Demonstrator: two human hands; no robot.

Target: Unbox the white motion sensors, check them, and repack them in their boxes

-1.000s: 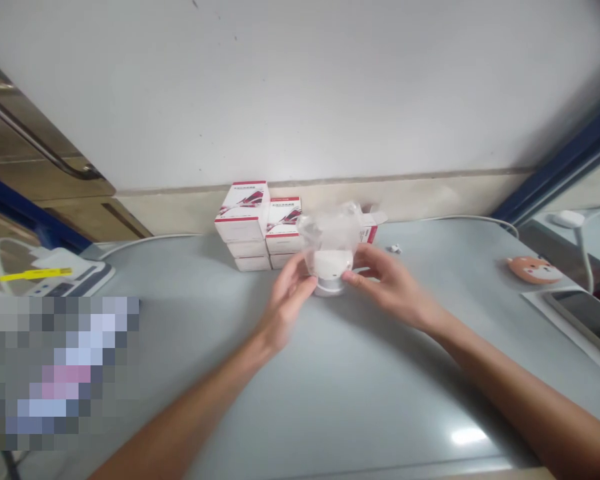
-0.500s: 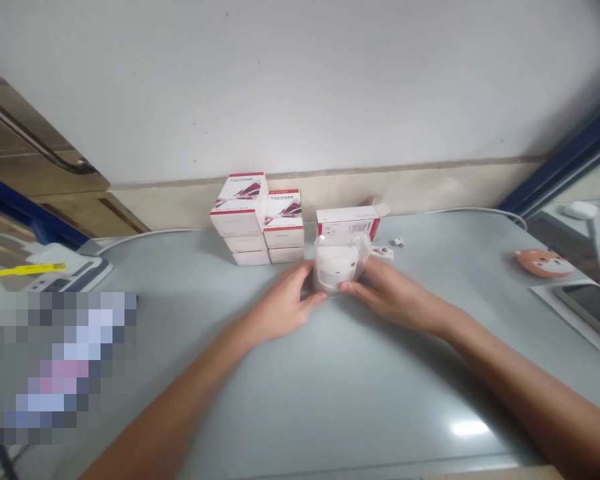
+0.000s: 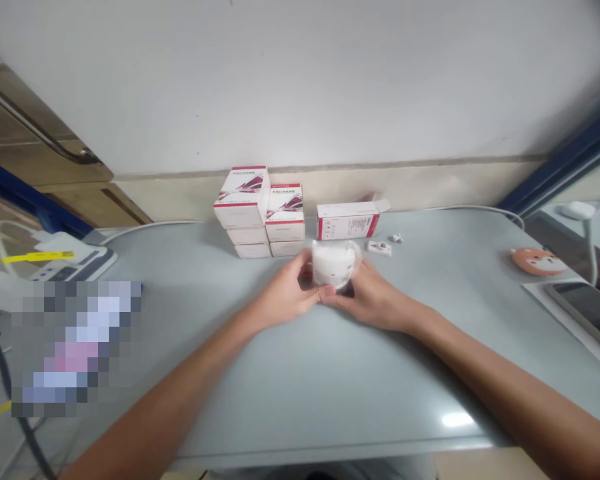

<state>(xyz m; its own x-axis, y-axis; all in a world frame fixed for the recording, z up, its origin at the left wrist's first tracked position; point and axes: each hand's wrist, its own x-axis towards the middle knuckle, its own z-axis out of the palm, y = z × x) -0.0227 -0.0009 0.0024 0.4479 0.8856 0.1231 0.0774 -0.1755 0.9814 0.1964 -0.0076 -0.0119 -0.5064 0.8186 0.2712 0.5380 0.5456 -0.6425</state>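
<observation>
Between my two hands is a white detector [image 3: 334,265] wrapped in a clear plastic bag. My left hand [image 3: 293,290] grips its left side, thumb at the lower front. On the right side my right hand [image 3: 373,297] closes around it, its thumb meeting the left one below. Just behind the detector stands an open white and red box [image 3: 347,225] with its flap raised at the right. A small white bracket [image 3: 379,249] and a tiny white part [image 3: 397,238] lie right of that box. Fingers behind the detector are partly hidden.
White and red boxes [image 3: 243,200] are stacked at the back left against the wall. An orange animal-faced case [image 3: 539,261] and a phone [image 3: 587,307] lie at the right. A power strip [image 3: 75,260] and a blurred-out object [image 3: 80,340] are on the left.
Both hands have drawn closer together around the bagged detector, and their thumbs now meet at its lower front. The bracket behind my right hand shows more fully. The camera view has shifted slightly.
</observation>
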